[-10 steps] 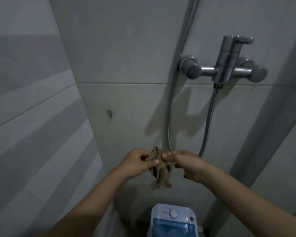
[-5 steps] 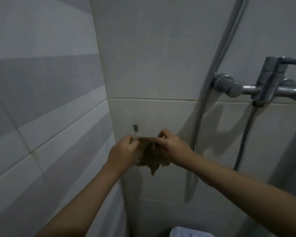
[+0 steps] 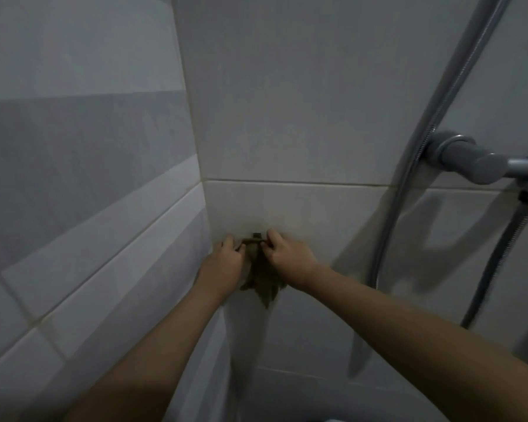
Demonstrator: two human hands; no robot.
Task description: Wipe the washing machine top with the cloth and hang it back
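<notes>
— Since half a second ago, both your hands have carried the cloth [image 3: 261, 277] up to the wall hook [image 3: 256, 235], which was above them before.

— Where is each hand now, measured from that hook?

— Your left hand [image 3: 223, 266] sits just below and left of it, your right hand [image 3: 287, 257] just below and right. Both pinch the cloth's top edge, stretched across the hook.

— And the rest of the cloth?

— It hangs bunched below the hook, between your wrists, against the tiled wall [image 3: 302, 123]. Well right of the hook run the shower hose [image 3: 409, 178] and the mixer tap [image 3: 470, 161].
</notes>
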